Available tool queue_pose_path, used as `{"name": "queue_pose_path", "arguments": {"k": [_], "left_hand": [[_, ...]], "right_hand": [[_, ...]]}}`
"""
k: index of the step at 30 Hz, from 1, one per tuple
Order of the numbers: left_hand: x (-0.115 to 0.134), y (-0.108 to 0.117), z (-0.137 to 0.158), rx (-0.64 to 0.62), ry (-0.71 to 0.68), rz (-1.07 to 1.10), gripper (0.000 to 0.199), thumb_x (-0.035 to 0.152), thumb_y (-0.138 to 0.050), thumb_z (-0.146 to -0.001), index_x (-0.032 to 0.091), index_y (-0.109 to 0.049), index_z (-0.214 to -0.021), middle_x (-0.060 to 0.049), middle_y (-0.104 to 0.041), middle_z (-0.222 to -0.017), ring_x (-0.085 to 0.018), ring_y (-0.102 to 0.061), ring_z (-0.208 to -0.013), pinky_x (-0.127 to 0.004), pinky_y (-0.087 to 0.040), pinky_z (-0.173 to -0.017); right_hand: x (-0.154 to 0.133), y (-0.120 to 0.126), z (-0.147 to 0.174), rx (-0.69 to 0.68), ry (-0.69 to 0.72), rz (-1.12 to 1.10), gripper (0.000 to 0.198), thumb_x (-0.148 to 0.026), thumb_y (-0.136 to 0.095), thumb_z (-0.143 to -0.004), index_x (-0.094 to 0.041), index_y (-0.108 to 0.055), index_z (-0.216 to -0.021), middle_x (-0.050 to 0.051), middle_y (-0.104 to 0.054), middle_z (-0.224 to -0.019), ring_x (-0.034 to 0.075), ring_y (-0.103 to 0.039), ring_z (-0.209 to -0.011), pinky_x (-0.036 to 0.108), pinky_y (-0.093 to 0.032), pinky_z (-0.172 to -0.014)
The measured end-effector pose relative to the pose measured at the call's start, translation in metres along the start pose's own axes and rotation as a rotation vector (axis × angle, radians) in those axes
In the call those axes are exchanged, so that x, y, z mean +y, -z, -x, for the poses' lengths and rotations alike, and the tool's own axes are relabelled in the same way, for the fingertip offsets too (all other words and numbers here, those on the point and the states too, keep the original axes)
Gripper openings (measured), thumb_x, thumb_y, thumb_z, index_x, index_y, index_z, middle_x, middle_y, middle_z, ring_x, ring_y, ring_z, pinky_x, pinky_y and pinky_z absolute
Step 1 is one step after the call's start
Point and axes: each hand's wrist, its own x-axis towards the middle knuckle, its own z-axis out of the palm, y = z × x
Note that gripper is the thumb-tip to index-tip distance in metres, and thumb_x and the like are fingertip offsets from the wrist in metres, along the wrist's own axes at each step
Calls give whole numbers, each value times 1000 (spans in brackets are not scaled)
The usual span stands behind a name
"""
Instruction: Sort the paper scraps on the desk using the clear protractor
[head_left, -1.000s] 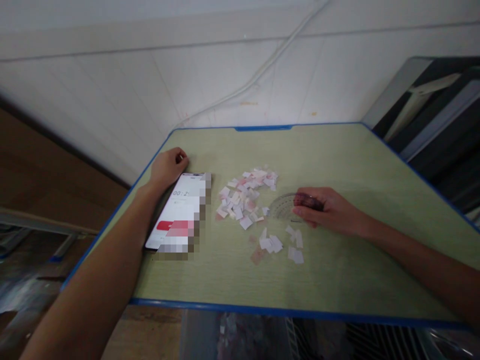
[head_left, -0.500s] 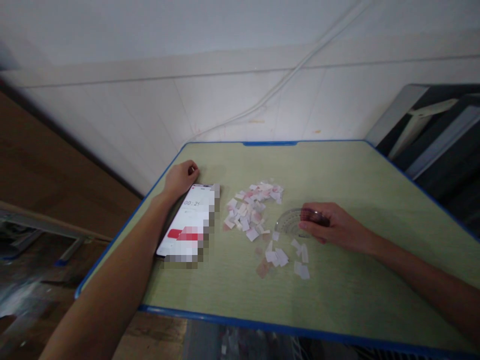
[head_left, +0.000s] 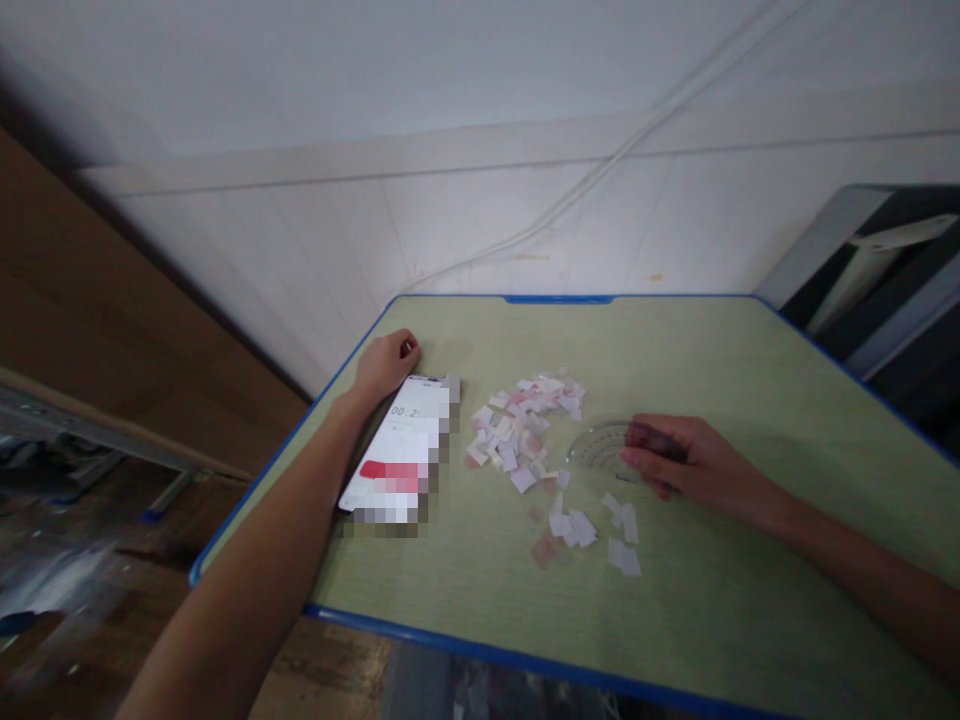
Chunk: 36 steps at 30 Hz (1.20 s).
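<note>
A clear semicircular protractor (head_left: 600,447) is pinched between the thumb and fingers of my right hand (head_left: 679,455), its curved edge toward the left. Just left of it lies a heap of small white and pinkish paper scraps (head_left: 525,425). Several more paper pieces (head_left: 574,527) are scattered nearer to me, below the protractor. My left hand (head_left: 388,360) rests at the table's left side with its fingers curled in; whether anything is inside them is hidden. Beside that forearm a phone (head_left: 394,450) lies face up, showing a timer and a red button, part of it pixelated.
The pale green table (head_left: 675,350) has a blue rim and stands against a white wall (head_left: 480,210) with a cable (head_left: 525,237) running across it. A brown wooden panel (head_left: 112,280) is at the left. Dark and grey furniture parts (head_left: 885,270) stand at the right.
The whole view has shifted, so the table and hands sit slightly further right and lower. My right hand keeps hold of the protractor; the scraps look unchanged.
</note>
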Motion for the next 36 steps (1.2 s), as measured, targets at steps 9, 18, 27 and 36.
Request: {"name": "queue_pose_path", "arguments": {"k": [9, 18, 27, 36], "left_hand": [[0, 2, 0, -5, 7, -19, 27, 31, -41, -75, 17, -62, -84, -7, -63, -76, -17, -52, -66, -27, -34, -57], [1, 2, 0, -3, 15, -33, 25, 31, -42, -76, 17, -61, -84, -7, -64, -77, -17, -53, -67, -26, -34, -56], [3, 4, 2, -5, 13, -29, 26, 32, -41, -76, 17, -61, -83, -7, -63, -75, -18, -53, -67, -27, -35, -58], [3, 5, 2, -10, 23, -30, 25, 32, -41, -76, 17, -61, -83, -6, -62, -75, -17, -52, -66, -26, -35, -57]], "right_hand": [[-6, 6, -1, -56, 43, 8, 28, -39, -53, -75, -19, -42, -59, -7, -36, -47, 7, -34, -40, 20, -25, -38], [-2, 7, -2, -87, 12, -17, 25, -37, -54, -77, -19, -44, -63, -7, -39, -47, 7, -36, -40, 20, -26, -39], [1, 14, 1, -153, 18, -17, 27, -40, -53, -80, -18, -44, -66, -7, -39, -50, 7, -37, -42, 20, -28, -39], [0, 9, 2, -130, 47, -15, 26, -38, -52, -80, -19, -43, -65, -7, -38, -51, 7, -37, -42, 20, -29, -39]]}}
